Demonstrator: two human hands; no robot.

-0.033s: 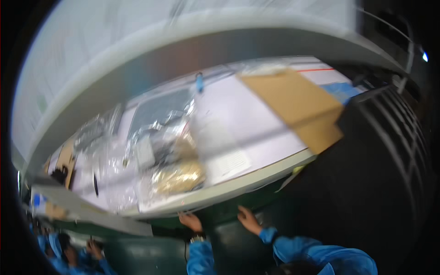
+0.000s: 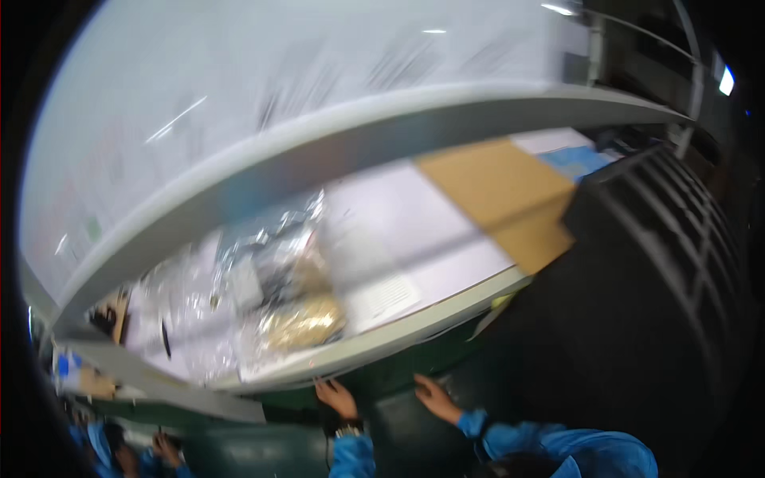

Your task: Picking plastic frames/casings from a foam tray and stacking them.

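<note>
Just below the front edge of the white table [image 2: 458,283], my left hand [image 2: 338,398] has its fingers stretched out and holds nothing that I can see. A watch sits on that wrist. To its right, my right hand [image 2: 437,397] hangs over the dark green floor, fingers extended, with nothing visible in it. Nearest to my left hand on the tabletop lies a clear plastic bag with gold-coloured contents [image 2: 307,323]. A printed white sheet [image 2: 386,296] lies to its right. Motion blurs much of the scene.
More clear plastic bags [image 2: 195,307] and a black pen-like item [image 2: 166,338] lie on the table's left. A brown cardboard sheet [image 2: 502,199] covers its right part. A large black slatted object [image 2: 637,263] stands at right. Another person [image 2: 127,450] is at lower left.
My view has tilted up, so more of the white board above the table shows and the far tabletop is hidden. Both hands stay open, nearly unmoved in the picture.
</note>
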